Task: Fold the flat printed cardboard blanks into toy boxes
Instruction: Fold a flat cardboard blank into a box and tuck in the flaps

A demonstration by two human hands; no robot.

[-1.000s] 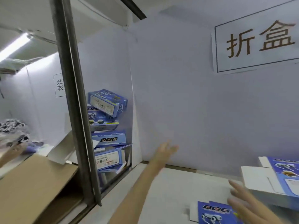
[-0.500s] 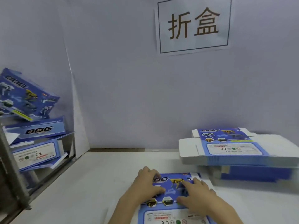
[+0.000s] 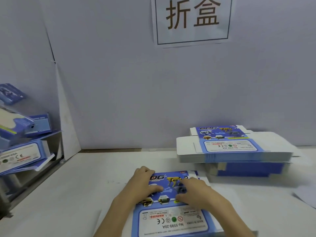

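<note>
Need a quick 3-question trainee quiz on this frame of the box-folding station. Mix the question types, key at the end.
1. True or false: the stack of flat blanks lies to the right of the single flat blank nearest the person.
2. Pick one: the left hand and the right hand both rest on: A) a roll of tape, B) the single flat blank, C) a toy dog.
3. Fill in: the folded boxes are piled at the ___ edge of the view.

Key: 1 true; 2 B; 3 left.
</note>
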